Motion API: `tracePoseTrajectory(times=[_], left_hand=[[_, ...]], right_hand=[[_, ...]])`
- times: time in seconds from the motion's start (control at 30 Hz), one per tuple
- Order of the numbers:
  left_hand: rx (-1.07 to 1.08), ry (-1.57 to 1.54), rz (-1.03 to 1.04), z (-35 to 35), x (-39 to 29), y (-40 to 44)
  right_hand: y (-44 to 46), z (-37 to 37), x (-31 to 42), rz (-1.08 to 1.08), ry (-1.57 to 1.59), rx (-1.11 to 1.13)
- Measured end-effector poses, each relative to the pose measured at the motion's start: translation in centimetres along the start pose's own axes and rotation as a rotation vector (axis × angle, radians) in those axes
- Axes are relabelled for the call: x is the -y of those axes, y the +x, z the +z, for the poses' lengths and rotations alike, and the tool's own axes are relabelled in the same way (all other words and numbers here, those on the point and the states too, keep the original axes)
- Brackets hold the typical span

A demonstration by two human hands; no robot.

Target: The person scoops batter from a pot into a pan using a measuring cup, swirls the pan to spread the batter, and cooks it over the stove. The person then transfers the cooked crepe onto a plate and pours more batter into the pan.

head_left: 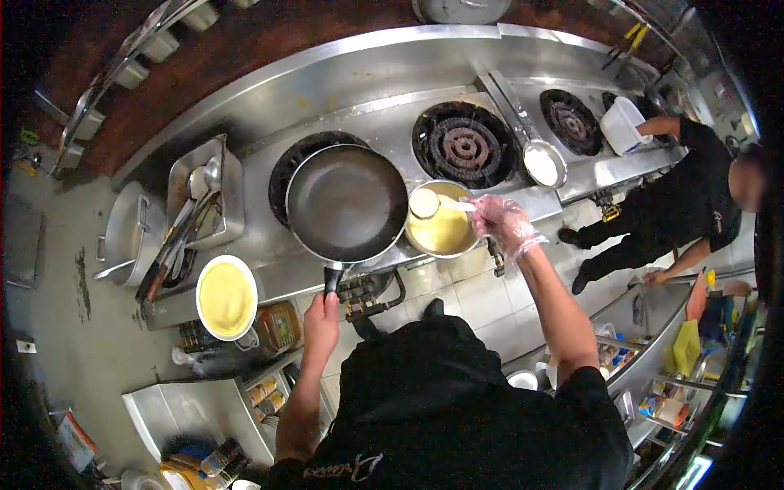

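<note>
My left hand [321, 328] is closed round the black handle of a dark frying pan [347, 202], which sits over the left burner and looks bare inside. My right hand [502, 222], in a clear plastic glove, holds a ladle [425, 203] by its white handle. The ladle's round cup holds pale yellow batter and is over the left part of a metal bowl [445, 251] of yellow batter, just right of the pan. A white bowl [227, 297] with a smooth yellow content stands at the counter's front edge, left of the pan.
Burners [465, 145] lie behind and right. A small pan [544, 163] holds something white. Utensils stand in a metal container [233, 192] beside a large pot [131, 233]. On the right a person in black [653, 196] touches a white container [623, 126].
</note>
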State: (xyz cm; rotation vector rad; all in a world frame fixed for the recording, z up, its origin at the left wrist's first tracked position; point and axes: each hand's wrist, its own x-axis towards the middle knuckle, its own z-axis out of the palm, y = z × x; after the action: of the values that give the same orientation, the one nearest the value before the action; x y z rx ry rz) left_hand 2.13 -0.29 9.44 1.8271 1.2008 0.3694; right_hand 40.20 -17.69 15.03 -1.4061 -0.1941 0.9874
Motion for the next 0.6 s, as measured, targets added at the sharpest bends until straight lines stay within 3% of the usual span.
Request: tracePoseTrajectory(times=[0.2, 0.37, 0.6], left_hand=[[0.136, 0.063, 0.064, 0.1, -4.8, -0.1], [0.259, 0.031, -0.033, 0.9, -5.7, 1.0], [0.254, 0.067, 0.04, 0.6, -6.4, 1.3]], right_hand=[[-0.5, 3.2, 0.9, 0.025, -0.012, 0.038], [0.1, 3.8, -0.6, 0.031, 0.018, 0.095], [0.2, 4.3, -1.9, 0.023, -0.064, 0.13]])
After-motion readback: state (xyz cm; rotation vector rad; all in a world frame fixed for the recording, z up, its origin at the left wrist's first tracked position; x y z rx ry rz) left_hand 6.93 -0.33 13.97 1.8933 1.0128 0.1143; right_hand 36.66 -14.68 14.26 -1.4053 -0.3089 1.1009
